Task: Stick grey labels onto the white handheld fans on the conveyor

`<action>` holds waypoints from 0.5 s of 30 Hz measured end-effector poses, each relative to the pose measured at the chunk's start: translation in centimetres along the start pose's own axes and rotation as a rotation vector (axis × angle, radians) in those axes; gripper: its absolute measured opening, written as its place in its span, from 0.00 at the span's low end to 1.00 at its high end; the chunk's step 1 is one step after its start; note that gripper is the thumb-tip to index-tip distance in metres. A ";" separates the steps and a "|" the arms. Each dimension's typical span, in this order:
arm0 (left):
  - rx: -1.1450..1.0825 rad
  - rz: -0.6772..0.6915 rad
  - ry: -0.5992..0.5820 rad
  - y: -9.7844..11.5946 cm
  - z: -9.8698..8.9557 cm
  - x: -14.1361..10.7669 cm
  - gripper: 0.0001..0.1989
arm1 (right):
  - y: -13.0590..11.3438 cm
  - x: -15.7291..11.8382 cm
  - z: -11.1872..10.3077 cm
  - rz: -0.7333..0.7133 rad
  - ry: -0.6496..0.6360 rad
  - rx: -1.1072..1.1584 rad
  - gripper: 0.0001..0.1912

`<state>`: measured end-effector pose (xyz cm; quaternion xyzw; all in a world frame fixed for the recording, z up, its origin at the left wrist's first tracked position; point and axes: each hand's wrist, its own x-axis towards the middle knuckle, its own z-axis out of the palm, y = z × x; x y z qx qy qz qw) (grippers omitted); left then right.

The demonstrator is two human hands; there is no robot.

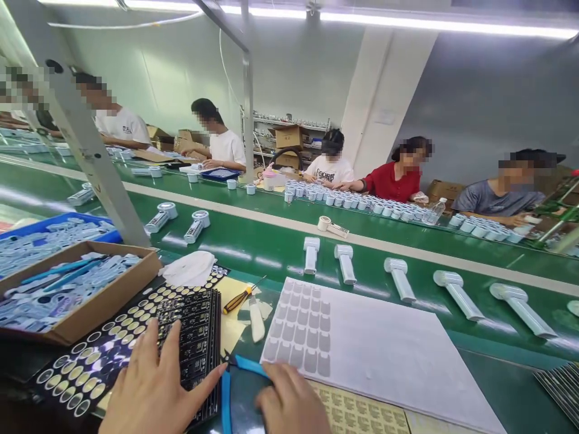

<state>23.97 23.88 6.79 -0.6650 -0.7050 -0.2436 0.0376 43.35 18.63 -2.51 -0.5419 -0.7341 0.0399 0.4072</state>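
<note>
My left hand (156, 383) lies with spread fingers over a stack of black circuit boards (199, 337), its thumb tip close to the jaws of blue-handled cutters (227, 392). Fingers of my right hand (294, 398) are curled at the end of one blue cutter handle; the other handle points down between my hands. Beneath the boards is a dark sheet of round stickers (75, 380). To the right lies a white sheet with grey labels (362, 337), above a yellowish printed sheet (362, 413).
A cardboard box of light blue parts (108, 301) stands at left, beside a blue tray (111, 235). A screwdriver (237, 299) and a white tool (257, 322) lie ahead. White devices (400, 280) line the green conveyor (271, 241). Several people sit across it. A metal post (85, 126) rises at left.
</note>
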 end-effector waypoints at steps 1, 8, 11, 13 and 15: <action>0.044 0.021 0.017 0.0 0.1 -0.1 0.48 | -1.1 0.2 2.0 0.026 -0.060 -0.071 0.32; 0.089 0.050 0.065 -0.9 0.9 -0.2 0.48 | -5.5 3.5 4.9 0.252 -0.556 -0.378 0.38; 0.030 -0.037 0.032 -0.9 0.3 -0.4 0.47 | -5.9 4.5 4.1 0.317 -0.581 -0.473 0.26; -0.075 -0.124 0.010 -0.5 -0.8 -0.6 0.45 | -5.9 4.8 3.4 0.292 -0.506 -0.484 0.25; -0.202 -0.200 0.022 -0.3 -2.2 -0.8 0.43 | -5.4 5.0 2.2 0.241 -0.360 -0.409 0.21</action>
